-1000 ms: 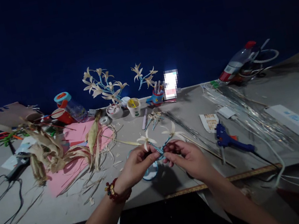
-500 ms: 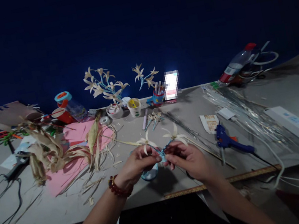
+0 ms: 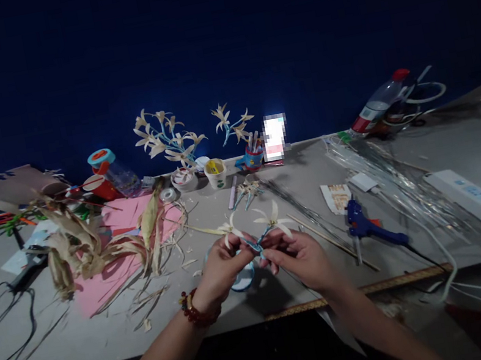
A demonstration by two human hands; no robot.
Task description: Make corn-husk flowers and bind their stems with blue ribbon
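Observation:
Two cream husk flowers on blue-wrapped stems meet between my hands. My left hand (image 3: 228,264) pinches the stem of the left flower (image 3: 229,229), a beaded bracelet on its wrist. My right hand (image 3: 299,254) is closed on the stem of the right flower (image 3: 272,219), its thumb and finger at the crossing of the blue stems (image 3: 257,244). Below the hands, partly covered by the left one, lies a roll of blue tape (image 3: 245,278). A few small blue-stemmed flower pieces (image 3: 249,189) lie just beyond.
Dried corn husks (image 3: 75,234) and pink paper (image 3: 105,284) spread on the left. To the right are a blue glue gun (image 3: 372,225), thin wires (image 3: 300,203) and a power strip (image 3: 477,203). A wooden ruler (image 3: 362,290) runs along the front edge. Finished flower branches (image 3: 167,134) stand behind cups.
Both flowers and the stem crossing have shifted slightly left. My left hand has turned a little, showing more of the blue tape roll. Both hands keep their pinch.

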